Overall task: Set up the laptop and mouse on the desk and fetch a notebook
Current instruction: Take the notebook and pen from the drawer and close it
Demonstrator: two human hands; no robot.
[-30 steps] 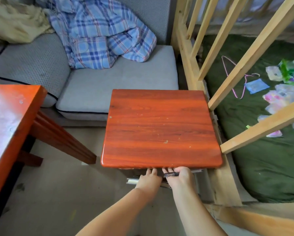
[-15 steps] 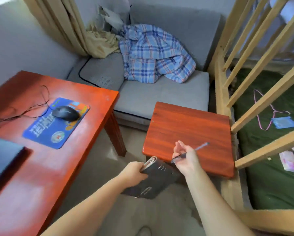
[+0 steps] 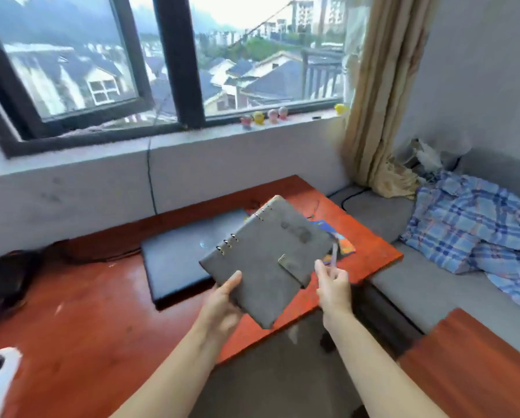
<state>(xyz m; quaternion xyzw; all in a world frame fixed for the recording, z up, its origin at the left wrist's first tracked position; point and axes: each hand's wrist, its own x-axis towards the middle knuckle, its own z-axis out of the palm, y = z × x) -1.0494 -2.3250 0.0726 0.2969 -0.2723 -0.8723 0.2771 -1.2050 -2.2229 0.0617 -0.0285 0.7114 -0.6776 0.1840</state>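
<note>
notebook point(image 3: 270, 257) gripped at its near corner by left hand point(image 3: 222, 306), right hand point(image 3: 332, 285) pinching pen point(image 3: 333, 253)

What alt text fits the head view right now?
A person's left hand holds a grey ring-bound notebook above a red wooden desk, while the right hand pinches a pen. A closed black laptop lies on the desk below a window.

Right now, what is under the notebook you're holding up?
Under the notebook lie the desk, a closed laptop and a corner of the mouse pad. The mouse itself is covered.
</note>
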